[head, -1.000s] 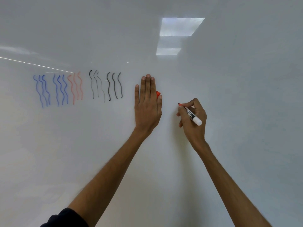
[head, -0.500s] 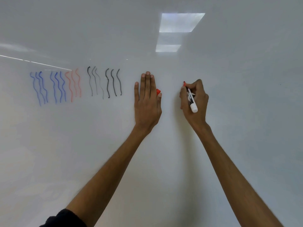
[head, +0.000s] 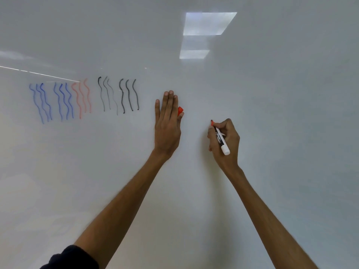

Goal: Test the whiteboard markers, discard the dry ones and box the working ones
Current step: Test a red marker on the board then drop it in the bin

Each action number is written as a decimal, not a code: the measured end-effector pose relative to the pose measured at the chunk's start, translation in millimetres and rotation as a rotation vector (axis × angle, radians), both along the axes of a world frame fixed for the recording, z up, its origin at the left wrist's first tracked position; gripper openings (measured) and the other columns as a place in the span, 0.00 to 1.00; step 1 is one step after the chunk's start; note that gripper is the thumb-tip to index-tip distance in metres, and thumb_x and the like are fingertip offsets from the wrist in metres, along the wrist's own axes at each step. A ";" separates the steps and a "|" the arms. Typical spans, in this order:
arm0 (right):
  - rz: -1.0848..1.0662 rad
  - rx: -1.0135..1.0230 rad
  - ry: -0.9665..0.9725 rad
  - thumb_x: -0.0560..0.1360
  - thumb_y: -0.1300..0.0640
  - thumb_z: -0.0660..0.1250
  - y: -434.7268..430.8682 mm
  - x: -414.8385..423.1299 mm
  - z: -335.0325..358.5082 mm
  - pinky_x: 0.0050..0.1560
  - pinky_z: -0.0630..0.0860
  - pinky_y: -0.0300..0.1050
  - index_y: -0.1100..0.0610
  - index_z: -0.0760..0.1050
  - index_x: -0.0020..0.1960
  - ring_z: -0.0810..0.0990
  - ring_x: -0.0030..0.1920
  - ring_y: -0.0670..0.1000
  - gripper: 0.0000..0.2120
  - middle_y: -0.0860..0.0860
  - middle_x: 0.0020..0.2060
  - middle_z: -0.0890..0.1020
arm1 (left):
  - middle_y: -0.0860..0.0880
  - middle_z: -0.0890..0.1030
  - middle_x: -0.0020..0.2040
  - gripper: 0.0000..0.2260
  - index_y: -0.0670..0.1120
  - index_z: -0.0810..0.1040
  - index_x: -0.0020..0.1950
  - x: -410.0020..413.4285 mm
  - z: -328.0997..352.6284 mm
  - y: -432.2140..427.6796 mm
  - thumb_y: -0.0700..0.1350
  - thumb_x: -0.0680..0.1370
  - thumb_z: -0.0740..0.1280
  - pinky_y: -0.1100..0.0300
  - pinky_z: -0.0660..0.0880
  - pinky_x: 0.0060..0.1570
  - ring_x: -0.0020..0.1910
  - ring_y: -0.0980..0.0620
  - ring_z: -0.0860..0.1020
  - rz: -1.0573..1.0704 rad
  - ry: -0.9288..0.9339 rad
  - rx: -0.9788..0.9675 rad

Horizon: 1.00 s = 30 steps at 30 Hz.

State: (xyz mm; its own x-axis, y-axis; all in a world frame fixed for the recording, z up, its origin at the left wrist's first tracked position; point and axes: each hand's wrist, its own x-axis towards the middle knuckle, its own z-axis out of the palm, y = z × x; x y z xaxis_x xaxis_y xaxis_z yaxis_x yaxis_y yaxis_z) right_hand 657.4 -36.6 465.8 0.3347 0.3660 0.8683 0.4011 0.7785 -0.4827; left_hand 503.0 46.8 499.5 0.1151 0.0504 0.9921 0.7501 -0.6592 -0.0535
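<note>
My right hand [head: 232, 138] grips a white-barrelled marker [head: 221, 141] with a red tip. The tip touches the whiteboard [head: 272, 94] at the centre right. No line shows on the board around the tip. My left hand [head: 167, 125] lies flat against the board with straight fingers. Its thumb pins the red cap [head: 180, 110] against the side of the index finger. Most of the cap is hidden behind that hand.
To the left of my hands the board carries wavy test strokes: blue lines [head: 44, 101], pale red lines [head: 82, 98], then faint and dark black lines [head: 120, 96]. Ceiling lights [head: 207, 24] reflect at the top.
My right hand carried the marker tip up the board and has now dragged it back down to about where it began. No new stroke appeared. The left hand stayed in place.
</note>
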 end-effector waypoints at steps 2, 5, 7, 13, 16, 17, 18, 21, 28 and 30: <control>0.053 -0.034 0.033 0.78 0.61 0.68 -9.8 1.6 -1.1 0.25 0.74 0.48 0.61 0.73 0.47 0.77 0.30 0.58 0.05 0.57 0.41 0.82 | 0.37 0.63 0.76 0.20 0.34 0.62 0.75 -1.6 -16.3 -3.5 0.41 0.85 0.56 0.43 0.53 0.77 0.77 0.40 0.60 -0.054 0.006 -0.010; 0.158 -0.118 0.099 0.77 0.59 0.71 -24.5 3.9 -5.6 0.27 0.72 0.41 0.59 0.76 0.50 0.77 0.30 0.58 0.05 0.57 0.43 0.82 | 0.39 0.62 0.77 0.21 0.34 0.61 0.75 -6.9 -47.0 -11.3 0.37 0.84 0.59 0.44 0.53 0.77 0.78 0.42 0.58 -0.107 0.059 -0.065; 0.243 -0.192 0.151 0.77 0.61 0.71 -31.9 3.8 -11.5 0.25 0.69 0.39 0.59 0.76 0.52 0.76 0.28 0.56 0.05 0.56 0.42 0.82 | 0.42 0.60 0.78 0.21 0.36 0.60 0.76 -9.5 -62.5 -18.7 0.38 0.84 0.59 0.47 0.52 0.78 0.79 0.46 0.55 -0.132 0.068 -0.130; 0.423 -0.325 0.291 0.80 0.59 0.67 -49.5 1.3 -34.9 0.21 0.62 0.38 0.60 0.77 0.52 0.72 0.21 0.51 0.04 0.52 0.36 0.83 | 0.51 0.65 0.74 0.18 0.41 0.69 0.74 -8.0 -101.4 -60.1 0.40 0.83 0.61 0.65 0.53 0.75 0.76 0.65 0.53 -0.322 -0.073 -0.441; 0.398 -0.384 0.291 0.80 0.57 0.66 -55.0 0.1 -51.3 0.22 0.63 0.39 0.62 0.79 0.51 0.73 0.22 0.51 0.08 0.52 0.35 0.82 | 0.49 0.80 0.63 0.15 0.44 0.75 0.69 -8.6 -117.6 -75.9 0.42 0.82 0.64 0.60 0.70 0.67 0.65 0.53 0.75 -0.436 -0.101 -0.559; 0.391 -0.407 0.295 0.80 0.57 0.66 -56.2 0.0 -57.0 0.22 0.64 0.38 0.63 0.79 0.52 0.73 0.22 0.51 0.09 0.52 0.35 0.82 | 0.50 0.81 0.59 0.15 0.44 0.76 0.68 -8.9 -122.2 -79.8 0.42 0.81 0.65 0.64 0.73 0.62 0.60 0.54 0.78 -0.468 -0.099 -0.578; 0.384 -0.429 0.299 0.80 0.57 0.66 -57.6 0.1 -62.3 0.22 0.64 0.38 0.63 0.80 0.52 0.73 0.22 0.51 0.09 0.52 0.35 0.83 | 0.51 0.82 0.57 0.14 0.45 0.77 0.67 -9.2 -126.5 -83.1 0.41 0.81 0.65 0.67 0.73 0.59 0.56 0.57 0.79 -0.491 -0.097 -0.597; 0.374 -0.488 0.309 0.80 0.56 0.67 -61.4 1.9 -77.3 0.22 0.64 0.39 0.61 0.81 0.52 0.73 0.22 0.51 0.09 0.50 0.36 0.84 | 0.54 0.82 0.53 0.14 0.45 0.78 0.66 -9.3 -139.7 -88.0 0.41 0.80 0.67 0.72 0.71 0.54 0.52 0.61 0.78 -0.536 -0.081 -0.657; 0.363 -0.597 0.313 0.78 0.53 0.69 -67.5 5.5 -103.7 0.23 0.65 0.39 0.60 0.82 0.50 0.74 0.22 0.51 0.10 0.52 0.35 0.83 | 0.54 0.83 0.53 0.14 0.46 0.78 0.66 2.9 -158.0 -97.1 0.43 0.80 0.67 0.66 0.74 0.55 0.52 0.59 0.79 -0.585 0.001 -0.743; 0.367 -0.620 0.310 0.77 0.52 0.70 -69.0 6.9 -108.8 0.23 0.64 0.39 0.59 0.82 0.50 0.73 0.22 0.51 0.10 0.52 0.34 0.82 | 0.53 0.83 0.51 0.14 0.47 0.78 0.66 7.0 -161.2 -98.7 0.45 0.81 0.66 0.62 0.75 0.53 0.50 0.57 0.79 -0.578 0.039 -0.763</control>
